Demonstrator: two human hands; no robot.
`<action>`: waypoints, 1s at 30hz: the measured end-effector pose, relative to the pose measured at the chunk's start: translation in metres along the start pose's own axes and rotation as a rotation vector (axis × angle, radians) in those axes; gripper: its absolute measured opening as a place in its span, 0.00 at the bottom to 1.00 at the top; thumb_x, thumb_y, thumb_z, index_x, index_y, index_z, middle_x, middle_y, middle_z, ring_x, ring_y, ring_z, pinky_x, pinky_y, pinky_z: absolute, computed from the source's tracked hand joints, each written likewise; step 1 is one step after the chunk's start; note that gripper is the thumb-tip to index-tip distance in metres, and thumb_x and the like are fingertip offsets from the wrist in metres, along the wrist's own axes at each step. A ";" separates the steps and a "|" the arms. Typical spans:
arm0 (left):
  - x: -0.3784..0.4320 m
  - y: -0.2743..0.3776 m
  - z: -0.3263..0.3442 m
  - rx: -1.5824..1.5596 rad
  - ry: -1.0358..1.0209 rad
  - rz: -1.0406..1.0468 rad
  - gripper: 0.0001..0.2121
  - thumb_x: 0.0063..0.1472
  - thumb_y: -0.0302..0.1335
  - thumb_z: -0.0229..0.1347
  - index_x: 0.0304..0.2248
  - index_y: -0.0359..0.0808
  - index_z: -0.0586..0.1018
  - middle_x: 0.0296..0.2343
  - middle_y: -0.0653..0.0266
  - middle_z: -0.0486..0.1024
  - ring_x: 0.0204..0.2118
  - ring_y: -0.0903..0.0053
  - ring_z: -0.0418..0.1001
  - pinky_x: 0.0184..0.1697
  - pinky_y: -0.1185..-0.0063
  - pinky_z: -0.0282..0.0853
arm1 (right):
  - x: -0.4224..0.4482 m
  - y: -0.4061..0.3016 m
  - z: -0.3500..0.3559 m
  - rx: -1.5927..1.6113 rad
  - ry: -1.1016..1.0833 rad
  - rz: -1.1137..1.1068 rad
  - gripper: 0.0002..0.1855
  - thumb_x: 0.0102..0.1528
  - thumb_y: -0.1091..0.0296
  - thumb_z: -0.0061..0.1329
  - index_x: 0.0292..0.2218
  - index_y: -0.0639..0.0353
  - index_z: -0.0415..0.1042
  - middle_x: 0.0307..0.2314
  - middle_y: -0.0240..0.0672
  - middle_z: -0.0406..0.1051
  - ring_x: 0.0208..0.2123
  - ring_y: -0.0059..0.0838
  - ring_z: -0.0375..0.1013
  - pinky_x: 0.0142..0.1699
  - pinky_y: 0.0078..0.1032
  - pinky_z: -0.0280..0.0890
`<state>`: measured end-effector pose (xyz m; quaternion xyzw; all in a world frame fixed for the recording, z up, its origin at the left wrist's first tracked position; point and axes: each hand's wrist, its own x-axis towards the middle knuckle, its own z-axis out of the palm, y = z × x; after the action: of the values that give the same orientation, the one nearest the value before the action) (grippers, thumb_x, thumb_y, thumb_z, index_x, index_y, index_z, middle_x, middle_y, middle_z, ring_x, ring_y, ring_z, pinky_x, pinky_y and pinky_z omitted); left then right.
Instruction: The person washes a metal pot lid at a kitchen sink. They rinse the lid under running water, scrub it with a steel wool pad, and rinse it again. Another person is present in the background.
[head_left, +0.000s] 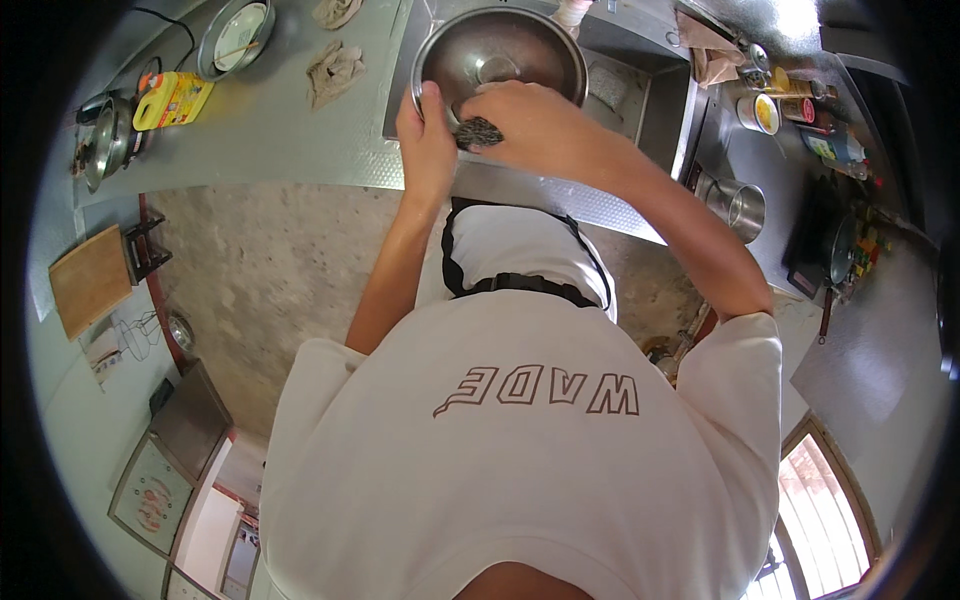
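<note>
A wide stainless steel bowl (525, 45) is tilted over the sink (645, 105), its inside facing me. My left hand (427, 127) grips its near left rim, with the thumb along the edge. In my right hand (517, 112) is a dark, grey-flecked scrubbing pad (478, 133), pressed at the near rim close to my left hand. The fingertips of the right hand reach into the bowl and are partly hidden by the back of the hand. A pale mesh-like pad (606, 86) lies in the sink, right of the bowl.
Two crumpled cloths (335, 73) lie on the steel counter (277, 150) at left. Farther left are a yellow jug (174, 100) and a metal basin (213, 37) holding a plate. To the right stand a steel pot (735, 208), a white tub (758, 114) and several bottles.
</note>
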<state>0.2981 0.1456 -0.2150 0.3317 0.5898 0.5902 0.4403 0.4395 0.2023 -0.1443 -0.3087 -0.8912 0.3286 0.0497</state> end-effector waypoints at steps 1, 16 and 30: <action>-0.003 -0.003 0.002 -0.060 -0.014 -0.078 0.11 0.65 0.35 0.41 0.34 0.35 0.69 0.24 0.74 0.65 0.25 0.89 0.61 0.27 0.84 0.59 | 0.002 0.000 0.005 0.053 0.012 0.014 0.16 0.44 0.67 0.52 0.36 0.64 0.70 0.30 0.44 0.70 0.36 0.45 0.70 0.41 0.36 0.64; -0.035 -0.027 0.008 0.186 0.033 -0.124 0.15 0.62 0.23 0.38 0.49 0.30 0.63 0.41 0.57 0.69 0.41 0.73 0.70 0.42 0.78 0.66 | -0.038 0.051 0.012 -0.438 -0.068 0.026 0.11 0.41 0.75 0.51 0.31 0.62 0.70 0.34 0.37 0.66 0.39 0.37 0.67 0.38 0.32 0.67; 0.029 -0.133 0.010 0.404 -0.025 -0.178 0.21 0.59 0.19 0.36 0.53 0.32 0.55 0.45 0.50 0.62 0.40 0.64 0.71 0.30 0.74 0.78 | 0.029 0.358 0.002 0.916 0.327 0.911 0.22 0.40 0.60 0.58 0.38 0.57 0.69 0.28 0.27 0.69 0.27 0.20 0.67 0.30 0.20 0.63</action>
<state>0.3125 0.1646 -0.3490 0.3671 0.7173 0.4149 0.4225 0.6009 0.4307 -0.3697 -0.6481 -0.4229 0.6110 0.1667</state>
